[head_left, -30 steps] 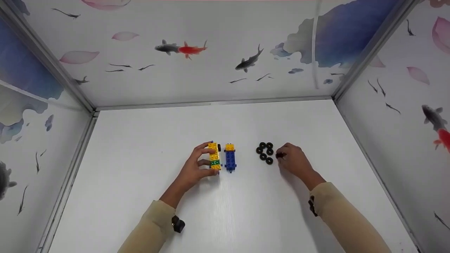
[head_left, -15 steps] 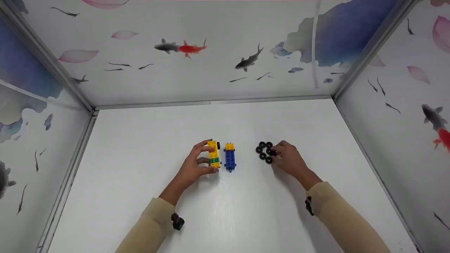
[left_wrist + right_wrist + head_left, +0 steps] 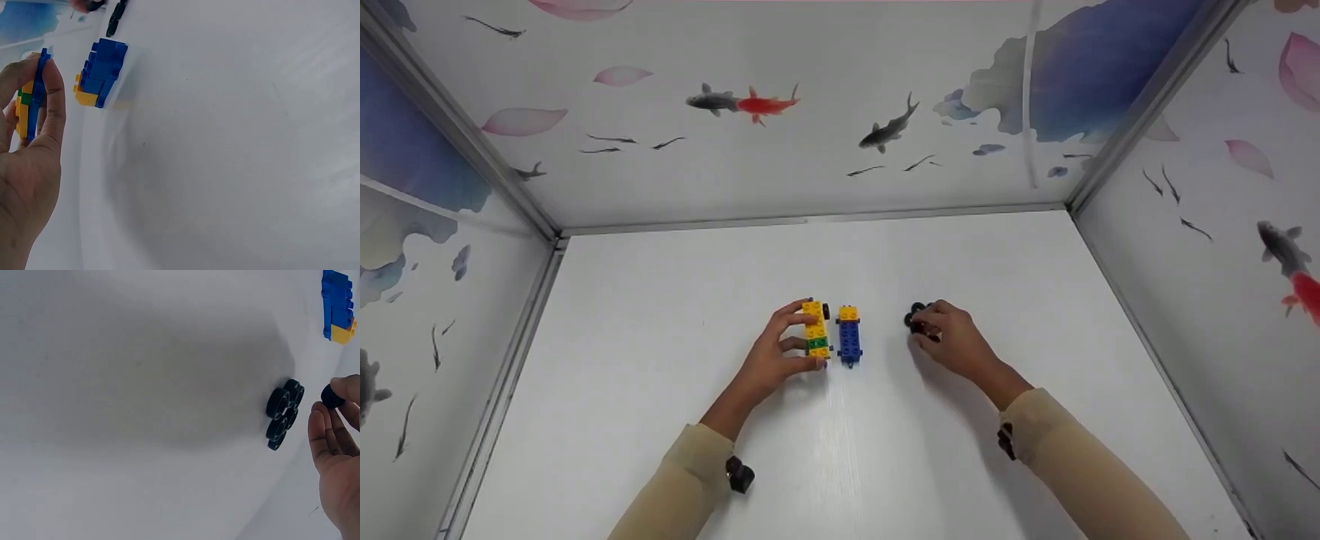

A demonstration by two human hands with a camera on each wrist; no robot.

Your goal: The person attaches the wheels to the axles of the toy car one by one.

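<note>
My left hand (image 3: 765, 364) grips a toy block car (image 3: 817, 330) by its ends, thumb at the near one and fingers at the far one. Yellow and green bricks top its blue base (image 3: 38, 93), and a black wheel (image 3: 826, 310) sits at its far right side. Just right of it stands a second block car (image 3: 849, 341), blue with a yellow brick at the far end and no wheels on it. Thumb and fingertips of my right hand (image 3: 960, 341) pinch a small black wheel (image 3: 332, 397), held above and beside the loose wheels (image 3: 278, 404).
The loose wheels lie in a tight cluster on the white table (image 3: 675, 300), partly covered by my right hand in the head view. Printed panels with fish enclose the table at the back (image 3: 810, 172) and both sides.
My right hand has moved left with the pinched wheel, from the right of the cluster to over it. The left hand and the gripped block car have stayed nearly still.
</note>
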